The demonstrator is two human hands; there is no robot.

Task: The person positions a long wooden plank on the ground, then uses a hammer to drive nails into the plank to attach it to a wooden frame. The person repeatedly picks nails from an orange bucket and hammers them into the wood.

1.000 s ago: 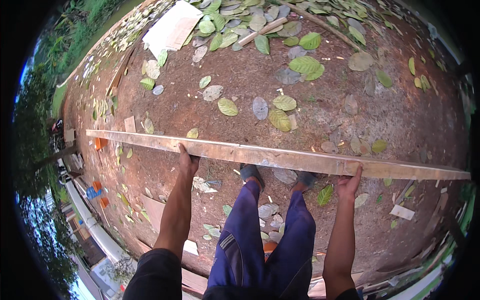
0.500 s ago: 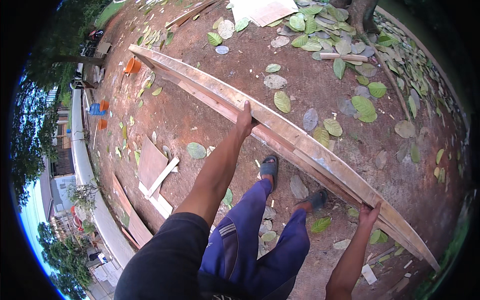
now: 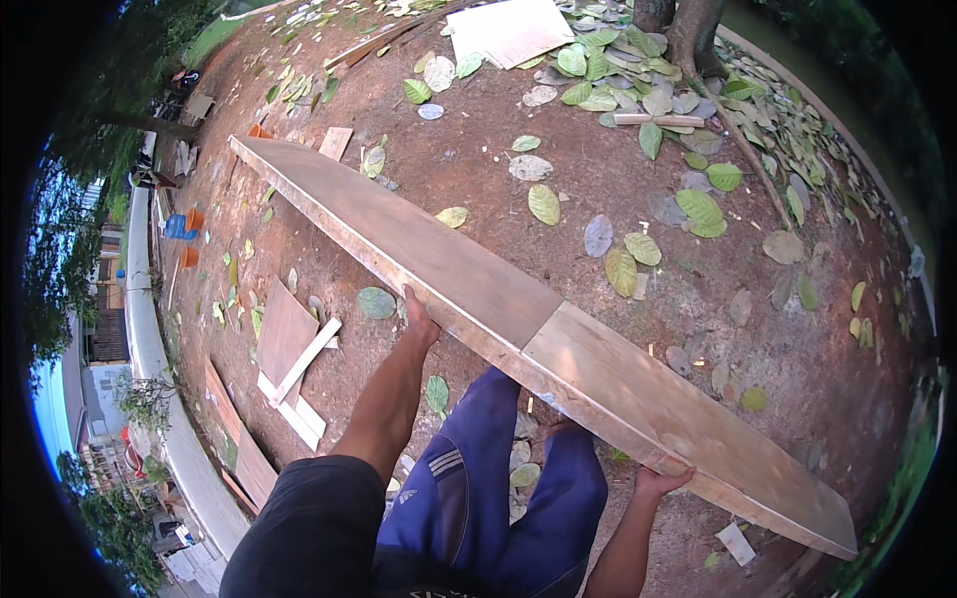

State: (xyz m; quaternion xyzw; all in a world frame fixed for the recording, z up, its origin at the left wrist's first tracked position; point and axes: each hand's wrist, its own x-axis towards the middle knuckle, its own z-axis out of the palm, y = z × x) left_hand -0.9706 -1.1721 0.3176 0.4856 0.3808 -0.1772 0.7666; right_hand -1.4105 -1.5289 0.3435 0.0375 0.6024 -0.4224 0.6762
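A long wooden panel (image 3: 454,263) slants across the view from upper left to lower right, its broad face turned up. A seam crosses that face near the middle, where darker brown board meets paler board. My left hand (image 3: 421,324) grips the near edge left of my legs, thumb showing along the edge and the other fingers hidden beneath. Farther right, my right hand (image 3: 661,482) holds the same edge from below, near the lower right end. The panel is held above the ground and covers my feet.
Reddish soil is strewn with large leaves (image 3: 702,211). Plywood offcuts (image 3: 286,334) and strips lie at left, a pale board (image 3: 510,32) at the top. A tree trunk (image 3: 692,40) stands upper right, a low wall (image 3: 159,349) runs along the left, near orange buckets (image 3: 193,219).
The panel has been turned over: its hollow, ribbed side faced me before, and its flat face shows now. Both hands have shifted left and lower, still gripping it.
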